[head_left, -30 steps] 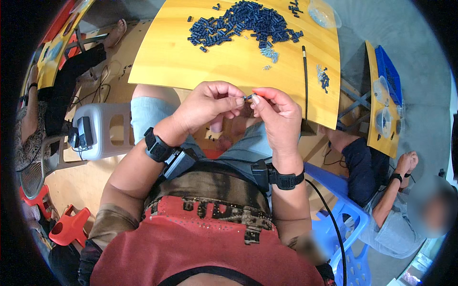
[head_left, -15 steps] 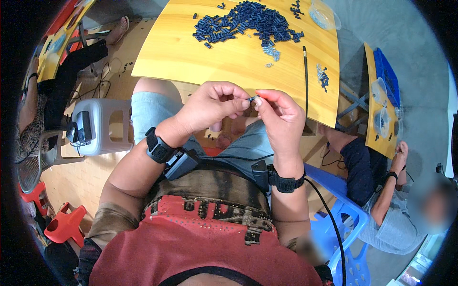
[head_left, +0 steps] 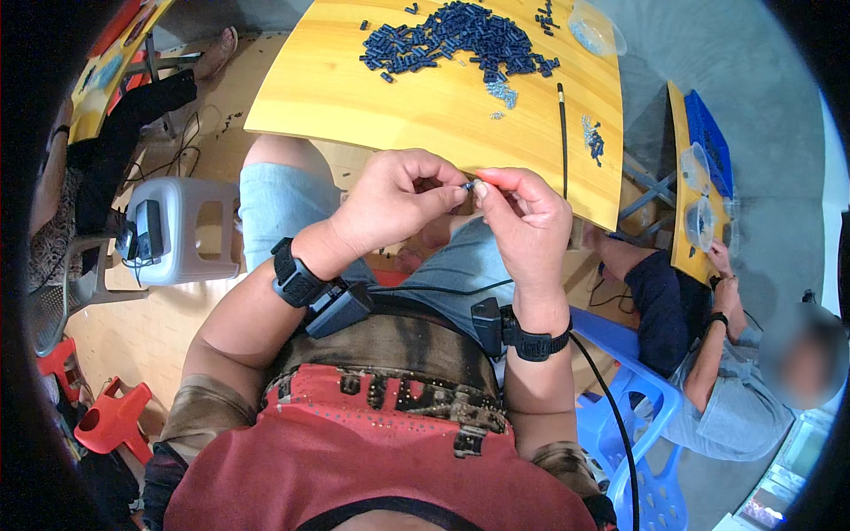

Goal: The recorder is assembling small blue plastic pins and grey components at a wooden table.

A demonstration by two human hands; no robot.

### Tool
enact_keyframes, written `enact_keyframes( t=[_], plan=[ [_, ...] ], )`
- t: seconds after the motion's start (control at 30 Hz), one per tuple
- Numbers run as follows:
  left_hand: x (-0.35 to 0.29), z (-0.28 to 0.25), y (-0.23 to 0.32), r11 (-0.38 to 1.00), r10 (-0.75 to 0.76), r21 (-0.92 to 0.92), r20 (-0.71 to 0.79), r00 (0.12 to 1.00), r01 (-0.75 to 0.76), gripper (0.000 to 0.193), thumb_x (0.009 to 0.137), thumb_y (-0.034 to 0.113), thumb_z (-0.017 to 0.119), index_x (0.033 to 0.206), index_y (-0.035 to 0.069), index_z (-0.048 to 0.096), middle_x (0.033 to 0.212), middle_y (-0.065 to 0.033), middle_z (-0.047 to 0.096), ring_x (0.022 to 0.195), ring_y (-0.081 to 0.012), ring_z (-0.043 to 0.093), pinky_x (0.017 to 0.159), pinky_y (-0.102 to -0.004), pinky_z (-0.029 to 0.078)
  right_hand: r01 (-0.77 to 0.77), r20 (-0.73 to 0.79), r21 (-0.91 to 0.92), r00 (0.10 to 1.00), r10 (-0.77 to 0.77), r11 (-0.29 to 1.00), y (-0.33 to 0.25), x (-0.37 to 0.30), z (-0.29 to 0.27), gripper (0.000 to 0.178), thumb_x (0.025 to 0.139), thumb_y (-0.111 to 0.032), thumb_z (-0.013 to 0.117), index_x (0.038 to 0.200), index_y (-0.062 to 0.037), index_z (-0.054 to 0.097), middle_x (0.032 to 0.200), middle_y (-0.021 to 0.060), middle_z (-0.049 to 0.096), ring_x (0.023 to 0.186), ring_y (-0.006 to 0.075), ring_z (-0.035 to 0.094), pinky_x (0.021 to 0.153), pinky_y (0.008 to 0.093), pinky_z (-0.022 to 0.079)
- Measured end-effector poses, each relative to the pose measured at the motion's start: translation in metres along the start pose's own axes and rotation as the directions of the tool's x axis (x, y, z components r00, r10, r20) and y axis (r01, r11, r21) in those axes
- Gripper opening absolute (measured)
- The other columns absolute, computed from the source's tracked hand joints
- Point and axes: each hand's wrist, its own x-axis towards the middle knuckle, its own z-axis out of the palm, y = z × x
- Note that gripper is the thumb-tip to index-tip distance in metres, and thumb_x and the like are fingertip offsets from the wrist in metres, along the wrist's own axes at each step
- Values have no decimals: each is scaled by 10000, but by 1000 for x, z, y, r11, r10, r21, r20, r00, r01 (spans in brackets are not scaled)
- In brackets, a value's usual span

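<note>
My left hand (head_left: 396, 196) and my right hand (head_left: 524, 223) meet just off the near edge of the yellow table (head_left: 372, 115). Thumb and forefinger of each are closed in a pinch. Between the fingertips is a tiny dark part (head_left: 468, 186), with a pale, metal-looking bit at my right fingertips; its kind is too small to make out. Both hands bear on this one piece. Beyond them, on the tabletop, lies a heap of small black plastic pieces (head_left: 456, 40). Small silvery pieces (head_left: 502, 94) lie at its near side.
A thin black rod (head_left: 562, 142) lies along the table's right side, beside a small dark-and-silver pile (head_left: 593, 142). A clear tub (head_left: 591, 35) stands at the far right corner. A grey stool (head_left: 181, 234) is left; a blue chair (head_left: 633, 407) and another person (head_left: 730, 380) are right.
My hands stay pinched together on the small part, with only slight finger movement. The view has shifted a little. At right, the other person's hand has moved nearer to their table.
</note>
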Motion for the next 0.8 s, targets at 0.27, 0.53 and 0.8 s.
enact_keyframes(
  t=[0.27, 0.53, 0.8],
  plan=[
    [-8, 0, 8, 1000, -12, 24, -26, 1000, 13, 126, 875, 88, 599, 925, -28, 594, 627, -22, 591, 518, -79, 581, 469, -206, 456, 37, 0, -23, 999, -37, 999, 0, -3, 5, 71, 762, 13, 661, 832, 3, 668, 782, 62, 650, 687, 95, 595, 614, 214, 470],
    [-7, -5, -3, 972, 157, 193, -97, 983, -136, 108, 868, 64, 594, 907, -36, 591, 603, -25, 583, 495, -82, 572, 451, -211, 446, 39, -27, -15, 999, -40, 999, 3, 0, 15, 81, 752, 25, 663, 829, 2, 674, 781, 75, 656, 694, 109, 609, 619, 222, 478],
    [-7, -6, 3, 978, 95, 198, -124, 988, -69, 99, 868, 60, 585, 884, -38, 591, 599, -24, 580, 501, -91, 582, 454, -217, 444, 22, 31, -91, 999, -19, 996, 6, 9, 16, 79, 743, 17, 665, 822, 9, 673, 753, 86, 652, 664, 120, 607, 591, 229, 469]
  ],
)
